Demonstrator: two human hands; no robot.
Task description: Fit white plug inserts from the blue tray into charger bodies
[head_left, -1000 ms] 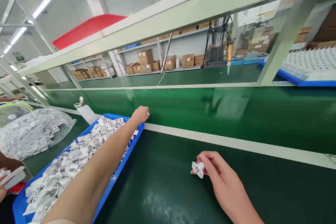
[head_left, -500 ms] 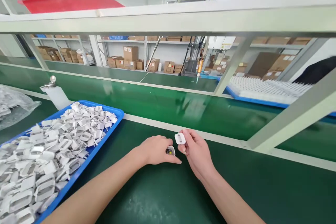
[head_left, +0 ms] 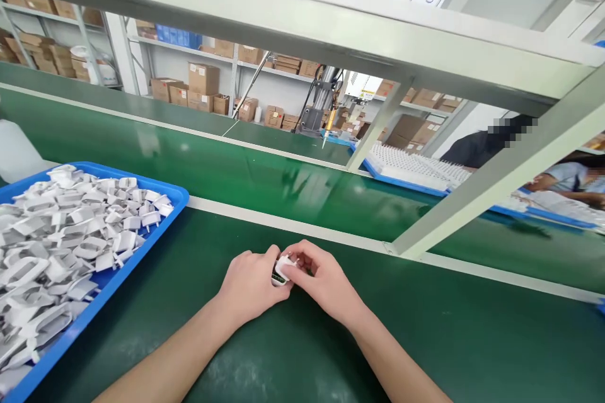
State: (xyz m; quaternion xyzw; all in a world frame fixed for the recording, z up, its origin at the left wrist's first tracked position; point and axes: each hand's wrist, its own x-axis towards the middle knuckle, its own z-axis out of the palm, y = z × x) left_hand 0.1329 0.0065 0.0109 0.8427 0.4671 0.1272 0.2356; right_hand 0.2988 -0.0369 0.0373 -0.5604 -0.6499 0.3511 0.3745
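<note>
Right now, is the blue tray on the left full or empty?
Full. The blue tray holds a heap of white plastic parts that reaches up to its rim.

left hand (head_left: 250,283): back from blue tray (head_left: 177,196), now at right hand (head_left: 321,280) | two white plug parts (head_left: 282,269): apart before, now pressed together between both hands | view: swung right, tray nearer left edge

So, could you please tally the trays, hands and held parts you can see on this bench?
Blue trays: 3 (near tray, far tray, right tray)
Hands: 2 (left hand, right hand)
White part held between them: 1
Total: 6
</note>
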